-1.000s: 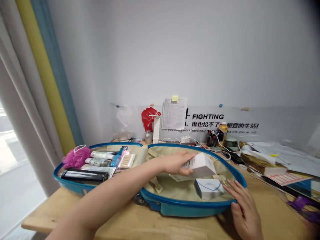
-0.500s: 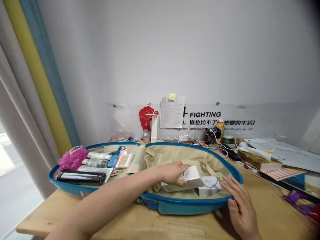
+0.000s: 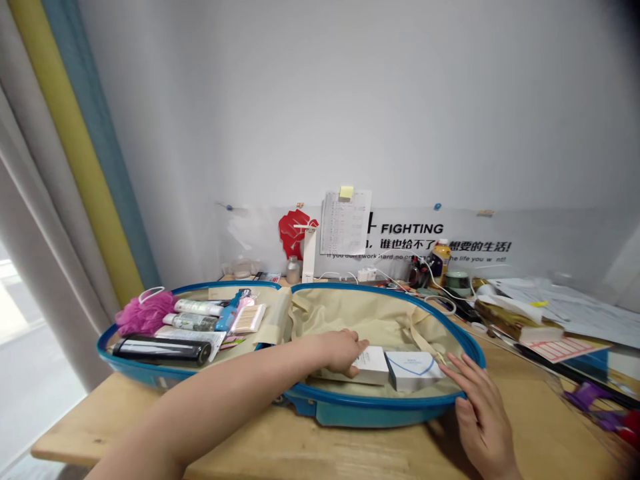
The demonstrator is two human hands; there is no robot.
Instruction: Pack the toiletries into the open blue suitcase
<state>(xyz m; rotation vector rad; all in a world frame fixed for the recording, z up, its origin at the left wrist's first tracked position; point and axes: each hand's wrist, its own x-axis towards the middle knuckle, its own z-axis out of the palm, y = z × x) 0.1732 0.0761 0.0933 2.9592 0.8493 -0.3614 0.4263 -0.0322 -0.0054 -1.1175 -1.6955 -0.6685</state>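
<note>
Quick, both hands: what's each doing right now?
Left hand: closed, holding a white box.
Right hand: open, resting on the blue suitcase rim.

1. The left arm is stretched across the view from the lower left, bent slightly at the wrist.
2. The left hand is held palm down and curled.
3. The right hand is placed well to its right, spread open.

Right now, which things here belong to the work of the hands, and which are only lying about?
In use: left hand holding a white box; right hand on the blue suitcase rim; white-and-blue box beside the first box.
Lying about: pink bath puff, black bottle, cotton swab box, yellow bottle.
</note>
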